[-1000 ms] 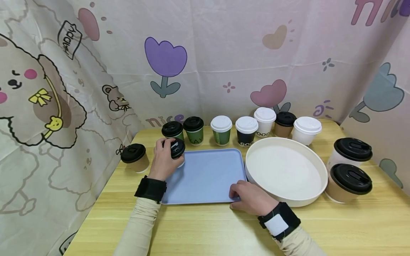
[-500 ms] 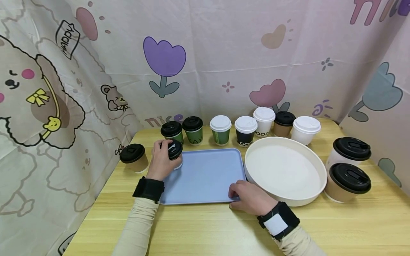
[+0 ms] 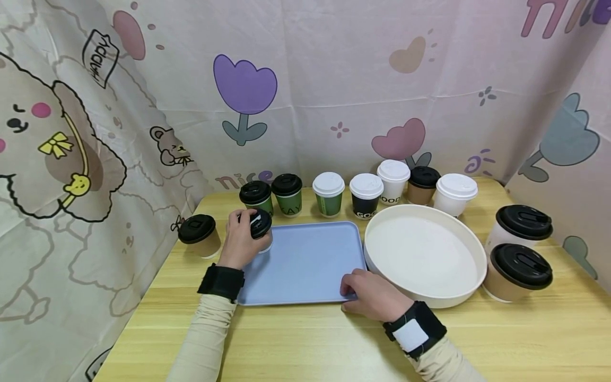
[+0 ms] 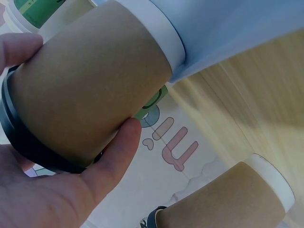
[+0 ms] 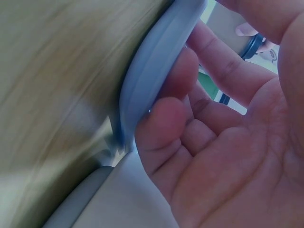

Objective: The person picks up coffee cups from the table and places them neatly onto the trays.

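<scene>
At the far left corner of a blue rectangular tray [image 3: 305, 265], my left hand [image 3: 241, 241] grips a coffee cup with a black lid [image 3: 261, 224]. The left wrist view shows its brown paper side [image 4: 95, 76] and white base band, with thumb and fingers around the lid end. The base meets the tray's corner. My right hand [image 3: 377, 294] holds the tray's near right corner, its curled fingers against the rim [image 5: 156, 61] in the right wrist view. Another brown cup with a black lid [image 3: 200, 236] stands left of my left hand.
Two green cups with black lids [image 3: 288, 195], a green white-lidded cup [image 3: 329, 194] and several others line the back. A round white tray [image 3: 425, 254] adjoins the blue one. Two larger black-lidded cups, one white [image 3: 524, 223], one brown [image 3: 517, 273], stand far right.
Compared with a second ago, my left hand and its cup have shifted slightly left and toward me. Between the last two head frames they stay still. The right hand keeps its place.
</scene>
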